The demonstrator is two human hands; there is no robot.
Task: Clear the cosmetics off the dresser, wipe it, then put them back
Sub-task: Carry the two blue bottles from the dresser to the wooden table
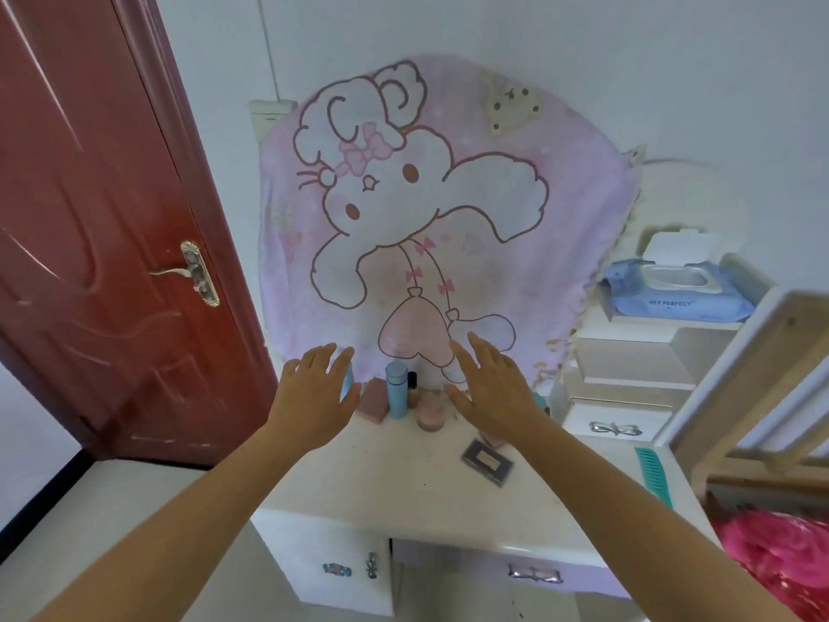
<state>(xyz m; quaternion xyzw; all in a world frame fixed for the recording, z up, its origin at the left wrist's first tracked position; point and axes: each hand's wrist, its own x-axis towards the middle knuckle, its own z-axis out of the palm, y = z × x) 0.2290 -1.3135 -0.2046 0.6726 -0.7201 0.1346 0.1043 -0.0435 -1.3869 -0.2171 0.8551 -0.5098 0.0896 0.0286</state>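
Left hand [314, 397] and right hand [493, 392] hover spread, holding nothing; blue bottle [396, 394] stands between them on the dresser [403, 491]

The bench [403, 478] top looks smooth and faintly glossy, off-white with dark specks. At its far side hangs a soft, matt printed cloth [493, 262]. The door [89, 262] on the left is shiny lacquered red-brown wood with a brassy metal handle [199, 273]. The blue bottle [396, 390] has a smooth satin shell. On the right, the wipes pack [673, 303] is glossy plastic film and the comb [652, 473] is teal plastic.
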